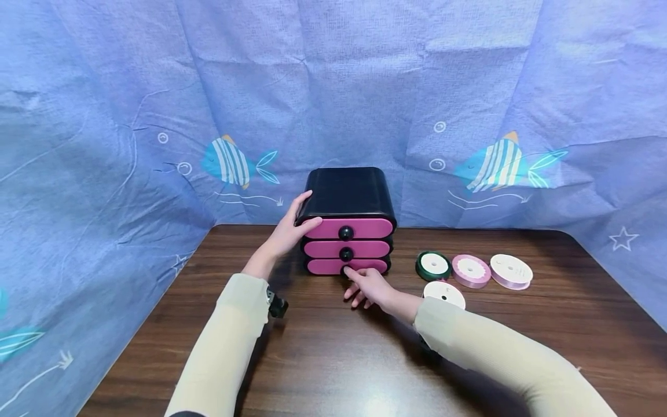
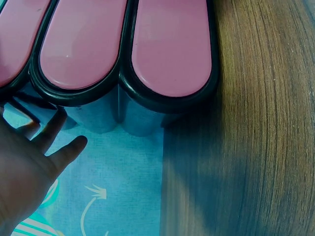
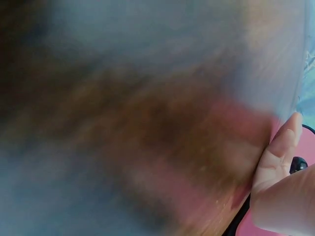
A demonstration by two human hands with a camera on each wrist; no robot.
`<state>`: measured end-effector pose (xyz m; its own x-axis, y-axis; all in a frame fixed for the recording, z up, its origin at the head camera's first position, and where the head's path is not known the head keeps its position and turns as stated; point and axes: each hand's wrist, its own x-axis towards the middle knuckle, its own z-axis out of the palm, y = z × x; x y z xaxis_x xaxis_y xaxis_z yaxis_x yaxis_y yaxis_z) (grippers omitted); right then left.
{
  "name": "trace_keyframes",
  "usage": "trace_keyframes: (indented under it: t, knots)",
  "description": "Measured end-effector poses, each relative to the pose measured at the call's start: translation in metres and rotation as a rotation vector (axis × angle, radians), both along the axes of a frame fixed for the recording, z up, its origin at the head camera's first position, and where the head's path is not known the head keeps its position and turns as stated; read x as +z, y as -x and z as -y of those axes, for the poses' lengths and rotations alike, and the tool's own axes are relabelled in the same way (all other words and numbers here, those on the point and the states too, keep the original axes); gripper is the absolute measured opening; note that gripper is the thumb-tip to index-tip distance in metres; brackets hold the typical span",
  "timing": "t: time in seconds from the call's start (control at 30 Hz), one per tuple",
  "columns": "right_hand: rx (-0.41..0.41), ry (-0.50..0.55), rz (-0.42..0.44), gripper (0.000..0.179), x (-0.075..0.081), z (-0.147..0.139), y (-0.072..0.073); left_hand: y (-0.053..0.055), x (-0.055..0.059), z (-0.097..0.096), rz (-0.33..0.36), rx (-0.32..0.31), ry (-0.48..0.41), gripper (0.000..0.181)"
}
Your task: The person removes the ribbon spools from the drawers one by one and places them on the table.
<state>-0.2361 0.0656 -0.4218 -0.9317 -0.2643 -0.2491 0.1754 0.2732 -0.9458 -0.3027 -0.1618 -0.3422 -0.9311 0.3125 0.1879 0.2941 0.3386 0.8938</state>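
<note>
A small black drawer cabinet (image 1: 348,191) with pink drawer fronts and round black knobs stands on the wooden table. All three drawers look pushed in. My left hand (image 1: 288,231) rests against the cabinet's upper left side, its thumb reaching over the front edge. In the left wrist view, spread, fairly straight fingers (image 2: 64,152) lie along that side. At the bottom drawer (image 1: 325,266), my right hand (image 1: 369,286) pinches the knob (image 1: 345,270), which the fingertips partly hide; the other fingers hang below. The right wrist view is largely blurred, with a black knob (image 3: 298,165) beside the thumb.
Right of the cabinet lie ribbon spools: a green one (image 1: 433,265), a pink one (image 1: 471,270), a pale lilac one (image 1: 511,271) and a white-faced one (image 1: 444,293) close to my right forearm. A blue fish-print cloth (image 1: 359,104) hangs behind the table (image 1: 323,359).
</note>
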Motion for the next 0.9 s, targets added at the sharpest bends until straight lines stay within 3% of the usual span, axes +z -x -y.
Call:
trace_keyframes:
  t: [0.13, 0.23, 0.37, 0.47, 0.53, 0.73, 0.9]
  knots:
    - [-0.017, 0.004, -0.008, 0.041, -0.002, 0.003, 0.003, 0.000, -0.003, -0.001, -0.022, 0.011, 0.004, 0.072]
    - [-0.030, 0.004, -0.012, 0.040, -0.002, 0.005, 0.004, -0.011, 0.010, -0.003, -0.007, 0.002, 0.009, 0.072]
    - [-0.032, -0.001, -0.013, 0.038, -0.001, 0.006, 0.004, -0.011, 0.013, -0.003, 0.015, -0.010, 0.003, 0.074]
    - [-0.030, -0.002, -0.017, 0.037, -0.001, 0.006, 0.004, 0.000, 0.001, 0.000, 0.000, -0.008, -0.007, 0.075]
    - [-0.028, -0.003, -0.019, 0.036, -0.001, 0.006, 0.005, 0.001, -0.002, 0.000, -0.013, -0.003, -0.005, 0.074]
    - [-0.024, -0.005, -0.025, 0.035, -0.003, 0.006, 0.005, 0.000, -0.004, 0.000, -0.031, 0.003, 0.000, 0.073]
    - [-0.021, -0.007, -0.019, 0.037, -0.002, 0.005, -0.001, 0.001, -0.002, 0.001, -0.006, -0.005, -0.004, 0.074]
